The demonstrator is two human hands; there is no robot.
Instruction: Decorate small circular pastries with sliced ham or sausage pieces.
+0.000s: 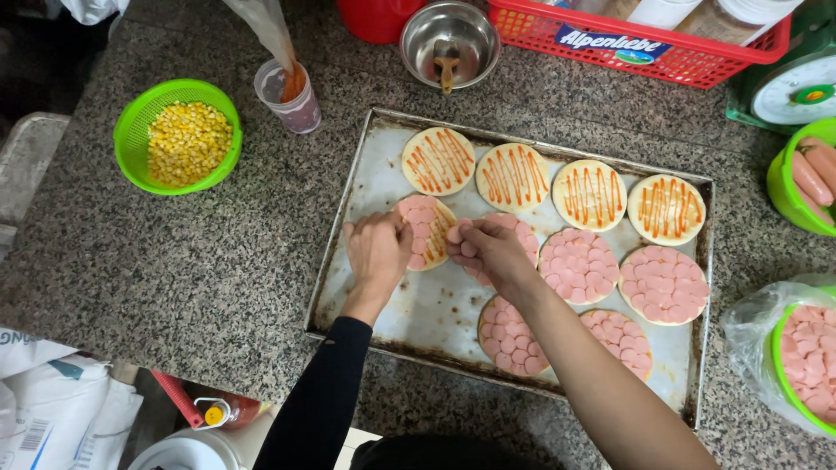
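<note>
A worn metal baking tray [383,174] lies on a speckled granite counter and holds several small round dough bases. The back row [514,177] carries orange sauce stripes; most of the nearer ones [664,284] are covered with pink sausage slices. My left hand [377,251] rests at the edge of a partly covered base [427,228], fingers curled at its rim. My right hand [489,251] pinches sausage slices [455,233] just right of that base, over another covered one.
A green colander of corn kernels [179,139] sits at the left. A plastic cup with a sauce bag [289,87], a steel bowl [449,42] and a red basket [627,43] stand behind the tray. Green bowls of sliced sausage [810,352] and whole sausages [805,174] are at the right.
</note>
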